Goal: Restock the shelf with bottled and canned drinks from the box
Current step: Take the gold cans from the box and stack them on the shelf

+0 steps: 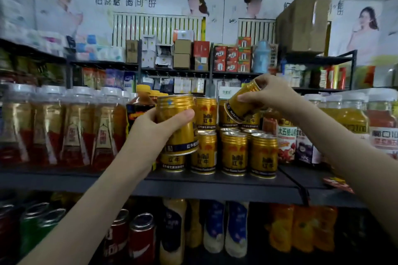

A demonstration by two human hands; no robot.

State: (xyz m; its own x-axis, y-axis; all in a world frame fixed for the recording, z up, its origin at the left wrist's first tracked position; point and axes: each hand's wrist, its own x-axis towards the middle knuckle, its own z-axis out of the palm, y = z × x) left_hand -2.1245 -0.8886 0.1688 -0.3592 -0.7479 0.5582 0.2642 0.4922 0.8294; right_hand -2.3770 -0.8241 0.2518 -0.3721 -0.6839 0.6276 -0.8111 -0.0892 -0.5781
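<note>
My left hand (150, 129) grips an upright gold energy-drink can (176, 122), held just above a can in the shelf's front row. My right hand (273, 94) holds a second gold can (241, 103), tilted with its top pointing up and right, over the stacked cans. Several gold cans (233, 153) stand in two tiers on the dark shelf (193, 187), with a gap in the upper tier under my right hand. The box is out of view.
Clear-capped red and amber bottles (71, 127) fill the shelf's left side. Juice bottles (353, 120) stand to the right. Below are cola cans (140, 241) and milk-drink bottles (237, 228). Small cartons (232, 56) sit on the higher shelf, and a large cardboard box (303, 23) at top right.
</note>
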